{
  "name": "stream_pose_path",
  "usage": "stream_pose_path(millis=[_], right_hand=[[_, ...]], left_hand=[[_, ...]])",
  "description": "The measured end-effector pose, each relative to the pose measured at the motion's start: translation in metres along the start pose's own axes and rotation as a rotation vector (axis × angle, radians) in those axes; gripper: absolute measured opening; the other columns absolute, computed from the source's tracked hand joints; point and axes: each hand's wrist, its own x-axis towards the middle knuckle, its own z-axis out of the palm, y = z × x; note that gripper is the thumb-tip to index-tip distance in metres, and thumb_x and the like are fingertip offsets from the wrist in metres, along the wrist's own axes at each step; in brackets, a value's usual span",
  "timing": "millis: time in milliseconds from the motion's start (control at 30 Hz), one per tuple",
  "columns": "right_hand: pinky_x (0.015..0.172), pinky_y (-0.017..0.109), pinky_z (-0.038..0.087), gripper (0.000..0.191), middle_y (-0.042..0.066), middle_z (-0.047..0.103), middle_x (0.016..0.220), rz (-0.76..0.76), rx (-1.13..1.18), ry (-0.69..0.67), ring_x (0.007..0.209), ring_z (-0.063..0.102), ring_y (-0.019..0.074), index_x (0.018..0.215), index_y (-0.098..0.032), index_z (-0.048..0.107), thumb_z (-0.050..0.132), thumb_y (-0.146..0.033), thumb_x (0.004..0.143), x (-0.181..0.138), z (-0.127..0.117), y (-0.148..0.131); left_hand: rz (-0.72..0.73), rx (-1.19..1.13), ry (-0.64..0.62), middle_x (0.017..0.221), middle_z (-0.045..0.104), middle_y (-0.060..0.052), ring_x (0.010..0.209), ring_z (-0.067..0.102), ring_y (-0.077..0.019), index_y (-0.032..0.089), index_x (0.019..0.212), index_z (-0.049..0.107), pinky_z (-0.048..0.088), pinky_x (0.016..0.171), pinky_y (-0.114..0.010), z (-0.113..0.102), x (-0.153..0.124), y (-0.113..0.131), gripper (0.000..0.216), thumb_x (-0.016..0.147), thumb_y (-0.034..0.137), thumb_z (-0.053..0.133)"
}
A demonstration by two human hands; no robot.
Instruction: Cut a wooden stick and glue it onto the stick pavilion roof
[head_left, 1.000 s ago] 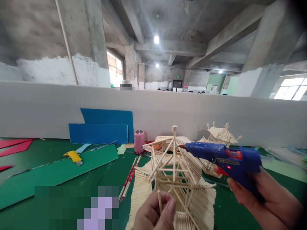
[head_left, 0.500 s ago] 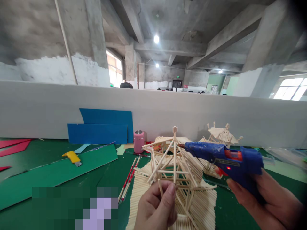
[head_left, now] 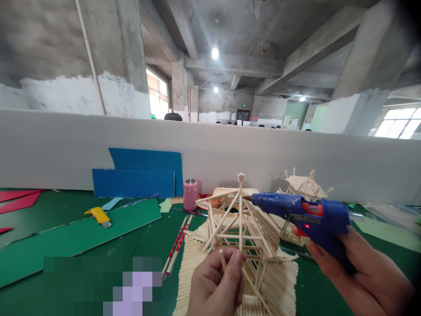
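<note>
**A:** What's nearest to you?

**B:** My left hand (head_left: 215, 285), low in the middle. Thumb and fingers are pinched shut on a stick (head_left: 223, 260). The stick points up and leans a bit left. Its top is right at the bottom rail of the frame (head_left: 238, 224).

**A:** And the other hand?

**B:** My right hand (head_left: 358, 272) is low on the right, wrapped tight around the grip of the glue gun (head_left: 305, 217). The gun lies flat, long way left to right. Its tip points left and sits just right of the frame's top post.

**A:** So where is the stick from the gun tip?

**B:** Down and to the left, with the frame's right side between them. The left hand is the one close to the frame's bottom.

**A:** What's under it?

**B:** The frame stands on a mat (head_left: 194, 267) of sticks on the green table (head_left: 82, 237). Pencils (head_left: 177, 245) lie just left. Farther back are a knife (head_left: 98, 216), a pink cup (head_left: 190, 194), blue cards (head_left: 138, 175) on the wall, and a second hut (head_left: 304, 184) far right.
</note>
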Motion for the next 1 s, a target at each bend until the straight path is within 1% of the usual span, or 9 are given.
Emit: stream_pose_path(millis=[67,100,300,500,567,667,767,933,1000], right_hand=[[0.042,0.017,0.048,0.033,0.0,0.066,0.073,-0.072,-0.058,-0.087,0.048,0.055,0.0121,0.109,-0.023,0.051,0.052,-0.039,0.08,-0.001,-0.002,0.0],[0.043,0.017,0.049,0.035,0.0,0.065,0.073,-0.094,-0.083,-0.11,0.049,0.056,0.0123,0.113,-0.023,0.048,0.051,-0.038,0.081,-0.001,-0.002,0.0],[0.053,0.02,0.053,0.041,0.004,0.064,0.084,-0.082,-0.065,-0.209,0.061,0.06,0.0159,0.122,-0.021,0.039,0.046,-0.034,0.084,-0.003,-0.006,0.002],[0.057,0.016,0.054,0.039,0.002,0.064,0.09,-0.117,-0.07,-0.177,0.064,0.062,0.0141,0.123,-0.023,0.037,0.044,-0.031,0.085,-0.005,-0.007,-0.004],[0.055,0.016,0.054,0.037,0.001,0.064,0.085,-0.129,-0.072,-0.151,0.062,0.062,0.0136,0.12,-0.024,0.04,0.045,-0.03,0.084,-0.005,-0.006,-0.006],[0.046,0.016,0.052,0.03,0.0,0.063,0.072,-0.118,-0.087,-0.121,0.053,0.059,0.0132,0.111,-0.023,0.047,0.048,-0.029,0.082,-0.005,-0.007,-0.009],[0.047,0.018,0.052,0.026,0.001,0.064,0.073,-0.123,-0.07,-0.123,0.055,0.06,0.0142,0.105,-0.022,0.05,0.05,-0.028,0.08,-0.006,-0.008,-0.011],[0.041,0.018,0.051,0.037,0.0,0.066,0.068,-0.097,-0.089,-0.089,0.049,0.061,0.0156,0.115,-0.023,0.051,0.05,-0.029,0.079,-0.01,-0.009,-0.004],[0.04,0.017,0.051,0.035,0.0,0.066,0.068,-0.116,-0.082,-0.067,0.05,0.062,0.0158,0.114,-0.023,0.052,0.049,-0.03,0.08,-0.013,-0.008,0.002]], left_hand=[[0.01,0.016,0.003,0.035,0.04,0.009,0.034,0.031,-0.0019,0.013,0.064,0.06,0.017,0.037,-0.016,0.0,0.0,0.0,0.039,0.057,0.05,0.071],[0.014,0.022,0.011,0.035,0.04,0.009,0.034,0.032,-0.0018,0.013,0.064,0.06,0.017,0.037,-0.016,0.001,0.0,0.0,0.039,0.057,0.05,0.071],[0.023,0.021,0.035,0.036,0.04,0.009,0.034,0.031,-0.0019,0.013,0.064,0.061,0.017,0.037,-0.016,0.003,0.0,0.002,0.039,0.055,0.049,0.073],[0.034,0.024,0.022,0.035,0.04,0.009,0.033,0.031,-0.0023,0.014,0.064,0.061,0.017,0.036,-0.017,0.001,0.001,-0.001,0.037,0.056,0.048,0.072],[0.049,0.021,0.037,0.035,0.041,0.008,0.033,0.031,-0.0024,0.013,0.064,0.062,0.017,0.036,-0.017,0.001,0.001,-0.001,0.037,0.056,0.048,0.073],[0.052,0.011,0.055,0.036,0.042,0.008,0.034,0.032,-0.0027,0.013,0.064,0.063,0.017,0.037,-0.017,0.003,0.0,0.0,0.038,0.055,0.048,0.074],[0.042,0.013,0.06,0.035,0.041,0.008,0.034,0.032,-0.0027,0.013,0.064,0.063,0.017,0.037,-0.017,0.003,0.0,0.001,0.038,0.055,0.048,0.074],[0.05,0.014,0.057,0.036,0.041,0.008,0.034,0.032,-0.0029,0.013,0.065,0.063,0.018,0.038,-0.017,0.003,0.0,0.001,0.037,0.056,0.047,0.074],[0.054,0.014,0.052,0.037,0.041,0.008,0.034,0.032,-0.0028,0.013,0.065,0.063,0.018,0.038,-0.017,0.003,-0.001,0.001,0.037,0.056,0.046,0.074]])
